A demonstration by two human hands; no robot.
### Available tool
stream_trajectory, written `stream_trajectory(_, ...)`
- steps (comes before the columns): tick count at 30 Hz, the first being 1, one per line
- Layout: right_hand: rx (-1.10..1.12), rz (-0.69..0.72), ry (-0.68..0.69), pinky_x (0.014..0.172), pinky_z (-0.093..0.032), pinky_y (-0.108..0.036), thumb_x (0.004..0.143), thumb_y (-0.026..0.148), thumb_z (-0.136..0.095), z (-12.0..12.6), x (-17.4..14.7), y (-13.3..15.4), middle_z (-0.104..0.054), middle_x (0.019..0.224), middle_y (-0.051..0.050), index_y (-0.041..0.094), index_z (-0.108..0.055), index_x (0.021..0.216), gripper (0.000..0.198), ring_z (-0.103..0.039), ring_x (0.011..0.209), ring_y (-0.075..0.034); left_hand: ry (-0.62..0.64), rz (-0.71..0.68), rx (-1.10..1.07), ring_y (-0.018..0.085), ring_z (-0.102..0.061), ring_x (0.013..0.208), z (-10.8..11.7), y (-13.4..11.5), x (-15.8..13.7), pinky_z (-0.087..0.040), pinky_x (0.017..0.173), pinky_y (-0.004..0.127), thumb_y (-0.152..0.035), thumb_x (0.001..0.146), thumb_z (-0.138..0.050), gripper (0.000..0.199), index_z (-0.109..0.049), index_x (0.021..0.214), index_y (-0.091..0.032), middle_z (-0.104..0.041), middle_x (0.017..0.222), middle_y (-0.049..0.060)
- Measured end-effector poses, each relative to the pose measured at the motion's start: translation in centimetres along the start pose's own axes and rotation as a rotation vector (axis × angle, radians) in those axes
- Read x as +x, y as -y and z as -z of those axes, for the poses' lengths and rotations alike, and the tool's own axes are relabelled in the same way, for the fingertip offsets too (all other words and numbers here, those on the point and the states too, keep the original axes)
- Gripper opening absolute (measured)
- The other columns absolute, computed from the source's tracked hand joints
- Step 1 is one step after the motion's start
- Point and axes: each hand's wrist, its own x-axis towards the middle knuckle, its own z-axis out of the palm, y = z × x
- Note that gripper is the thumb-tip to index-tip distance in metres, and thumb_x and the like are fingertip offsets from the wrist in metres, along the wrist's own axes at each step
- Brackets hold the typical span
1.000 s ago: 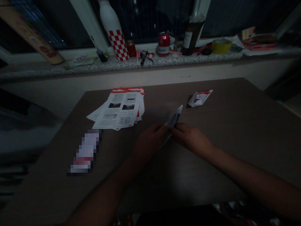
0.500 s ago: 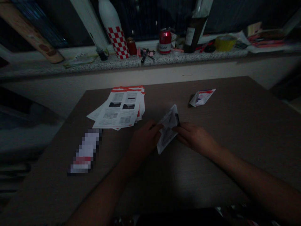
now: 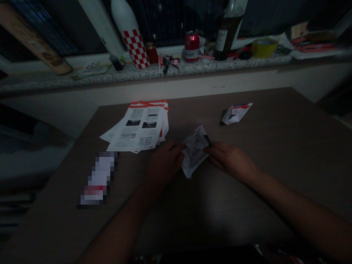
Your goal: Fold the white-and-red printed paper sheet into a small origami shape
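Between my hands is a piece of folded paper (image 3: 195,152), printed and pulled apart into a hollow, roughly diamond-shaped form just over the table. My left hand (image 3: 168,158) pinches its left edge, thumb on the inner side. On the opposite edge, my right hand (image 3: 229,157) grips the paper between thumb and fingers, near a dark printed patch. Some fingertips are hidden behind the paper. Farther back to the right stands a second folded paper piece (image 3: 238,113) with red and blue print.
A fanned stack of printed sheets (image 3: 134,128) lies at the back left of the brown table (image 3: 264,220). Nearer me is a pixelated phone-like object (image 3: 97,179). On the stone windowsill (image 3: 104,77) stand a checkered bottle (image 3: 136,47), a red can (image 3: 191,47) and a dark bottle (image 3: 223,40).
My hands have drawn the paper's two sides farther apart, so its hollow is wider. My left hand has shifted slightly left. The view has tilted a little.
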Motion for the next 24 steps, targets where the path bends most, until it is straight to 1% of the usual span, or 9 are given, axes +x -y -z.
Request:
stream_trajectory(6, 0.022, -0.001, -0.019, 0.083, -0.059, -0.038, 0.107, 0.023, -0.056, -0.1, -0.2, -0.5, -0.076, 0.11, -0.014, 0.017, -0.071, 0.122, 0.022, -0.073, 0.097, -0.027, -0.032, 0.02, -0.014, 0.021, -0.072, 0.097, 0.3, 0.0, 0.0, -0.057, 0.08, 0.031, -0.015, 0.101, -0.058, 0.029, -0.076, 0.123, -0.023, -0.072, 0.113, 0.005)
stream_trajectory(12, 0.01, -0.023, -0.003, 0.083, -0.059, -0.037, 0.106, 0.022, -0.058, 0.2, -0.2, -0.6, -0.075, 0.107, -0.013, 0.017, -0.072, 0.122, 0.022, -0.074, 0.097, -0.027, -0.025, 0.05, -0.017, 0.021, -0.072, 0.098, 0.3, 0.1, -0.1, -0.058, 0.083, 0.031, -0.016, 0.101, -0.058, 0.03, -0.077, 0.123, -0.026, -0.071, 0.114, 0.005)
stream_trajectory(15, 0.004, -0.032, -0.001, 0.083, -0.06, -0.038, 0.107, 0.023, -0.057, 0.3, -0.1, -0.6, -0.074, 0.112, -0.014, 0.016, -0.072, 0.122, 0.022, -0.074, 0.098, -0.027, -0.012, 0.026, -0.022, 0.022, -0.071, 0.101, 0.1, 0.1, 0.0, -0.06, 0.087, 0.034, -0.015, 0.101, -0.058, 0.03, -0.075, 0.124, -0.024, -0.07, 0.116, 0.006)
stream_trajectory(20, -0.003, -0.011, -0.048, 0.088, -0.063, -0.042, 0.108, 0.023, -0.054, -0.2, -0.2, -1.1, -0.072, 0.125, -0.018, 0.015, -0.072, 0.125, 0.026, -0.073, 0.106, -0.03, 0.007, -0.064, -0.007, 0.026, -0.068, 0.119, -0.2, 0.1, 0.0, -0.059, 0.099, 0.04, -0.011, 0.098, -0.06, 0.031, -0.072, 0.126, -0.02, -0.063, 0.139, 0.011)
stream_trajectory(22, 0.016, 0.001, -0.069, 0.091, -0.063, -0.043, 0.108, 0.023, -0.054, -0.4, -0.2, -1.3, -0.07, 0.131, -0.018, 0.016, -0.071, 0.127, 0.027, -0.073, 0.111, -0.03, 0.006, -0.105, -0.016, 0.025, -0.069, 0.117, -0.2, 0.0, -0.1, -0.059, 0.1, 0.039, -0.011, 0.1, -0.058, 0.03, -0.071, 0.126, -0.02, -0.064, 0.138, 0.01)
stream_trajectory(24, 0.053, -0.001, -0.079, 0.094, -0.063, -0.044, 0.108, 0.023, -0.055, -0.6, -0.3, -1.4, -0.068, 0.137, -0.018, 0.018, -0.071, 0.128, 0.027, -0.072, 0.116, -0.03, 0.006, -0.122, -0.027, 0.022, -0.071, 0.11, -0.2, -0.1, -0.1, -0.059, 0.095, 0.035, -0.011, 0.102, -0.056, 0.028, -0.07, 0.124, -0.02, -0.067, 0.131, 0.009)
